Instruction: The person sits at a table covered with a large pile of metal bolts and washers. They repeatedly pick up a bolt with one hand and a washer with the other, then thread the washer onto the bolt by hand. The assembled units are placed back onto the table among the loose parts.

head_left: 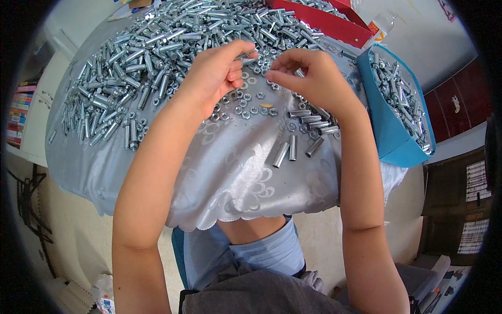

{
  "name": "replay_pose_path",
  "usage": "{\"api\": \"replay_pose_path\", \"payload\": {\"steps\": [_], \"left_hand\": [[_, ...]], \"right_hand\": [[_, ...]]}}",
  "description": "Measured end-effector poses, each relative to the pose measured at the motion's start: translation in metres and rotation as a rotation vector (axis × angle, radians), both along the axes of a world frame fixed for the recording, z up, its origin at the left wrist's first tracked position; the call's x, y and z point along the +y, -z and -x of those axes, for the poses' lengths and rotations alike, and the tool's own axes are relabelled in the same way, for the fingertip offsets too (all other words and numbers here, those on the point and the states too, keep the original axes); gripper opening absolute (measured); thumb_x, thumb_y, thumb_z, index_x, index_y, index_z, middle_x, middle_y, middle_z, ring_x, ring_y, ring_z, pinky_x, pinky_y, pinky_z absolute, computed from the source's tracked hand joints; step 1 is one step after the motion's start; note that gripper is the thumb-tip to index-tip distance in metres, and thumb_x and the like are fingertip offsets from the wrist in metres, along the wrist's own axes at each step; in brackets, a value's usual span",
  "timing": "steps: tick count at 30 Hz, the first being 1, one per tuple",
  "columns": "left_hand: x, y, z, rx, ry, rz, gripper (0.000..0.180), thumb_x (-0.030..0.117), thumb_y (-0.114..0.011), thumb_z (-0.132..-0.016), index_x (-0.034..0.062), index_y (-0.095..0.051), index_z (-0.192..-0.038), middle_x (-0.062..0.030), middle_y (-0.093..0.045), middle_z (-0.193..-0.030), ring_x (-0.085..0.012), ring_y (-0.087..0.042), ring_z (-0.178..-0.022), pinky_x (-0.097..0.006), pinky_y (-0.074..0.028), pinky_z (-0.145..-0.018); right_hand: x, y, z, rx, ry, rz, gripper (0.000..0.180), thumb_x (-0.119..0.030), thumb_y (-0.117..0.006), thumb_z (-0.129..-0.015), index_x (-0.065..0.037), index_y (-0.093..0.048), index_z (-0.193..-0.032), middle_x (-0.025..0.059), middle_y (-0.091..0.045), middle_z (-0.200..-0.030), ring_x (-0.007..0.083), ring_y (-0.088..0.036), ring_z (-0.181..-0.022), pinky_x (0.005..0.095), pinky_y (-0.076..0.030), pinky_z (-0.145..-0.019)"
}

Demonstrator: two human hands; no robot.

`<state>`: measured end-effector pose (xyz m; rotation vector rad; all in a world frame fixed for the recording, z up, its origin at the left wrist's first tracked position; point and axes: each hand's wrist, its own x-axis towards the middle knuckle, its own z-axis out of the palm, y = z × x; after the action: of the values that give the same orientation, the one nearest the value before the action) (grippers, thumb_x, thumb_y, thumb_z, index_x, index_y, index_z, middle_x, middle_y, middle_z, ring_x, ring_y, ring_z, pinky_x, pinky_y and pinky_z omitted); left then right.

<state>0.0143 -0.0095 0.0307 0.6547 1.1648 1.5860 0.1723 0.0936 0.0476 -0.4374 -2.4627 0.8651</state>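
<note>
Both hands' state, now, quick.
Left hand: closed, apparently pinching a small metal piece.
Right hand: partly curled; whether it holds anything cannot be told.

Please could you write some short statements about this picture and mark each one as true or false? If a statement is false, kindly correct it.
1. The blue container stands to the right of the right hand. True.
2. The red box is empty. False: metal parts lie in it.
3. Hex nuts lie on the tablecloth. True.
4. The tablecloth is plain black. False: it is silvery grey and patterned.
5. The left hand is inside the blue container. False: it is over the tablecloth.
6. Some short metal tubes lie nearer the person than the hex nuts. True.
</note>
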Motion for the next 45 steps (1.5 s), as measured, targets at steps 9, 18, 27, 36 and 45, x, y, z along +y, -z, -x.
{"api": "replay_pose_path", "payload": {"steps": [9, 18, 27, 36, 45], "left_hand": [[-0.001, 0.002, -0.006, 0.016, 0.024, 0.001, 0.026, 0.023, -0.059, -0.083, 0.0135, -0.043, -0.064, 0.0073, -0.034, -0.052, -0.0046, -0.03, -0.047, -0.022, -0.028, -0.048], [-0.001, 0.0, -0.004, -0.047, 0.071, -0.049, 0.026, 0.025, -0.058, -0.083, 0.0145, -0.042, -0.066, 0.0073, -0.034, -0.053, -0.0045, -0.031, -0.048, -0.021, -0.029, -0.049], [0.0, 0.001, -0.011, 0.234, -0.156, -0.036, 0.032, 0.039, -0.057, -0.085, 0.0087, -0.051, -0.077, 0.007, -0.033, -0.055, -0.0042, -0.031, -0.049, -0.021, -0.029, -0.049], [0.002, 0.005, -0.013, 0.246, -0.203, -0.112, 0.029, 0.035, -0.056, -0.087, 0.007, -0.051, -0.082, 0.008, -0.031, -0.055, -0.0036, -0.029, -0.048, -0.021, -0.029, -0.049], [0.003, 0.006, -0.012, 0.25, -0.255, -0.027, 0.028, 0.032, -0.054, -0.087, 0.0048, -0.055, -0.081, 0.0054, -0.041, -0.057, -0.0055, -0.036, -0.05, -0.022, -0.033, -0.049]], "right_hand": [[-0.003, 0.008, 0.014, 0.313, -0.043, 0.202, 0.021, -0.013, -0.069, -0.075, 0.002, -0.065, -0.089, 0.007, -0.065, -0.079, 0.0096, -0.06, -0.073, 0.0233, -0.048, -0.067], [-0.01, 0.01, 0.017, 0.414, -0.072, 0.359, 0.022, -0.01, -0.068, -0.077, 0.003, -0.065, -0.095, 0.0078, -0.066, -0.083, 0.01, -0.06, -0.075, 0.0222, -0.048, -0.07], [-0.016, 0.008, 0.016, 0.278, 0.062, 0.104, 0.019, -0.011, -0.068, -0.077, 0.003, -0.065, -0.088, 0.0088, -0.065, -0.076, 0.0094, -0.059, -0.069, 0.0226, -0.047, -0.064], [-0.019, 0.014, 0.02, 0.388, 0.042, 0.164, 0.019, -0.01, -0.067, -0.076, 0.002, -0.063, -0.09, 0.0092, -0.065, -0.077, 0.0124, -0.058, -0.066, 0.0257, -0.048, -0.063], [-0.02, 0.012, 0.018, 0.334, 0.035, -0.072, 0.018, -0.013, -0.066, -0.076, 0.001, -0.063, -0.087, 0.0112, -0.064, -0.075, 0.0174, -0.06, -0.066, 0.0283, -0.047, -0.063]]}}
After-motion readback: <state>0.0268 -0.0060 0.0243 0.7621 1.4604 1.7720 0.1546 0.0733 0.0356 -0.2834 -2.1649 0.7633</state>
